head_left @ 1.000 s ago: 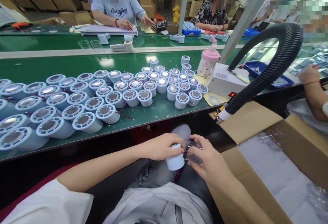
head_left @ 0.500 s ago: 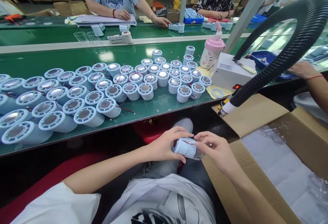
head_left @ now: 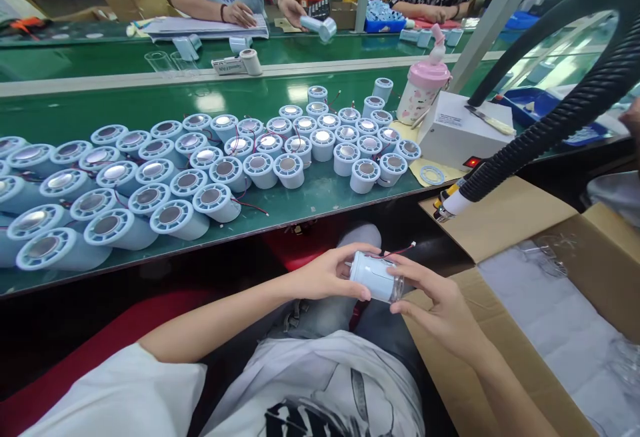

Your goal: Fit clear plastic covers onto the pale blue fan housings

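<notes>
The left hand [head_left: 327, 276] and right hand [head_left: 440, 304] pinch a pale-blue plastic cylinder [head_left: 373, 276] by its ends. It is likely light, rigid and smooth, best gripped by the body to spare its thin red wire [head_left: 399, 250].

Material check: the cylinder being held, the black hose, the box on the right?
Cylinder: likely moulded plastic, pale blue-white, matte, no glare; the end by the right hand looks clear and glossy. Hose: black, ribbed, bent in an arc, so probably flexible plastic or rubber. Box: brown cardboard, dull, folded flaps.
</notes>
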Demonstrator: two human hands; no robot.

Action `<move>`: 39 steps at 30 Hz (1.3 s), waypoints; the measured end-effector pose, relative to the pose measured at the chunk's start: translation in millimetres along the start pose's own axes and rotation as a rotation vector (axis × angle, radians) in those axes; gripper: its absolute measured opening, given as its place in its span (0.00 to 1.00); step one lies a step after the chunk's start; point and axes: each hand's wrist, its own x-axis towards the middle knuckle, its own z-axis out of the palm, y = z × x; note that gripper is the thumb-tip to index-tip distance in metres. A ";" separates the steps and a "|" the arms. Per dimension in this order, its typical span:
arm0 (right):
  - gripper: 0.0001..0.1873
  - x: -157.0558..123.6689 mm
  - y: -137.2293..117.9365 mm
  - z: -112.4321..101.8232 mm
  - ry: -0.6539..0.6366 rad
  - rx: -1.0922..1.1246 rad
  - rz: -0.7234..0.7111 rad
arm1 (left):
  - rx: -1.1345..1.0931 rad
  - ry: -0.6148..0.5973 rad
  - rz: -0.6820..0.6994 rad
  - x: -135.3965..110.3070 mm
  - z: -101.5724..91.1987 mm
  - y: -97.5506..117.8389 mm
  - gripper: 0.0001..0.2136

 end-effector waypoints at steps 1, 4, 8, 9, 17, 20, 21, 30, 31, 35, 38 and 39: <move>0.20 -1.0 0.9 0.2 -0.003 0.003 0.008 | -0.008 -0.009 -0.002 0.7 0.3 0.7 0.32; 0.19 -2.4 0.9 0.4 -0.009 0.034 0.043 | -0.016 -0.031 -0.037 1.7 0.8 2.8 0.34; 0.20 -3.6 -1.4 1.1 -0.019 0.169 0.114 | 0.026 -0.033 -0.022 -1.3 1.1 5.7 0.35; 0.20 -3.9 -1.8 1.3 -0.024 0.209 0.130 | 0.056 -0.032 -0.007 -2.4 1.4 7.1 0.35; 0.18 -4.0 -4.9 -0.2 -0.049 0.408 0.238 | 0.309 -0.032 0.108 -5.4 3.1 17.0 0.35; 0.18 -3.6 -6.6 -0.7 -0.060 0.484 0.277 | 0.343 -0.053 0.150 -5.0 3.4 18.4 0.35; 0.19 -3.3 -7.4 -0.7 -0.061 0.507 0.286 | 0.353 -0.060 0.163 -5.1 3.5 18.9 0.36; 0.21 2.0 -9.9 7.4 0.007 0.688 0.416 | 0.504 -0.088 0.277 -6.6 1.5 22.3 0.35; 0.21 1.7 -8.4 8.6 0.006 0.714 0.427 | 0.518 -0.085 0.288 -6.8 1.4 22.7 0.35; 0.19 -0.6 -2.0 11.9 -0.012 0.752 0.471 | 0.489 -0.078 0.257 -8.3 1.7 23.0 0.35; 0.19 -1.4 0.7 13.5 -0.006 0.748 0.481 | 0.437 -0.070 0.202 -8.9 2.0 21.9 0.36; 0.20 -1.4 1.2 14.0 0.004 0.752 0.480 | 0.424 -0.067 0.187 -8.8 1.9 21.5 0.36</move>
